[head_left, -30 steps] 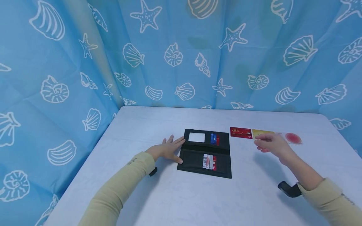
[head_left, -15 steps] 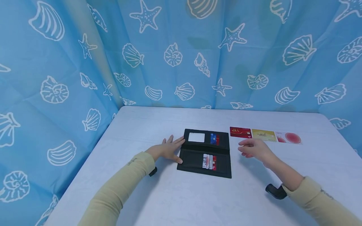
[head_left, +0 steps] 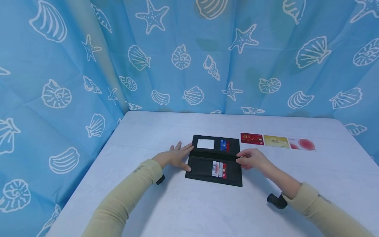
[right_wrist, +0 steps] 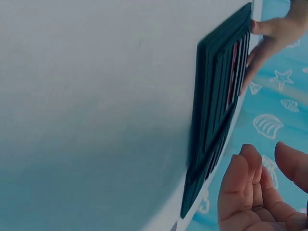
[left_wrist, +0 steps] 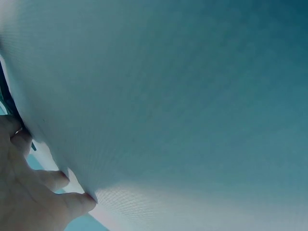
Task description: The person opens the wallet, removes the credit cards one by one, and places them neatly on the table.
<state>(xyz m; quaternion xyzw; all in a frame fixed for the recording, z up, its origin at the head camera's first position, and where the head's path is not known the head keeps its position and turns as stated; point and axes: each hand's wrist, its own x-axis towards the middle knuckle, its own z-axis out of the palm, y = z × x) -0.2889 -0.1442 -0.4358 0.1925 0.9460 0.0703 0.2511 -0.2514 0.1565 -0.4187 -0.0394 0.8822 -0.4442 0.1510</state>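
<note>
A black bifold wallet point(head_left: 204, 169) lies unfolded on the table. My left hand point(head_left: 176, 157) rests at its left edge with fingers spread, the thumb touching the lower half and a fingertip the upper. My right hand point(head_left: 251, 159) is at the wallet's right edge near the fold. In the right wrist view the right hand's thumb and fingers point(right_wrist: 236, 185) stand apart, with nothing between them; whether they touch the wallet is unclear. Blue and red cards point(head_left: 224, 145) sit in the upper half's slots, pale and red cards point(head_left: 219, 169) in the lower half's.
Right of the wallet, a red VIP card point(head_left: 251, 138), a gold card point(head_left: 276, 141) and a pale card with a pink circle point(head_left: 306, 144) lie in a row on the white table point(head_left: 189, 210). A blue seashell curtain point(head_left: 165, 65) hangs behind and to the left.
My right hand has moved left from over the cards to the wallet's right edge, uncovering the gold and pale cards. The left hand and wallet have stayed put.
</note>
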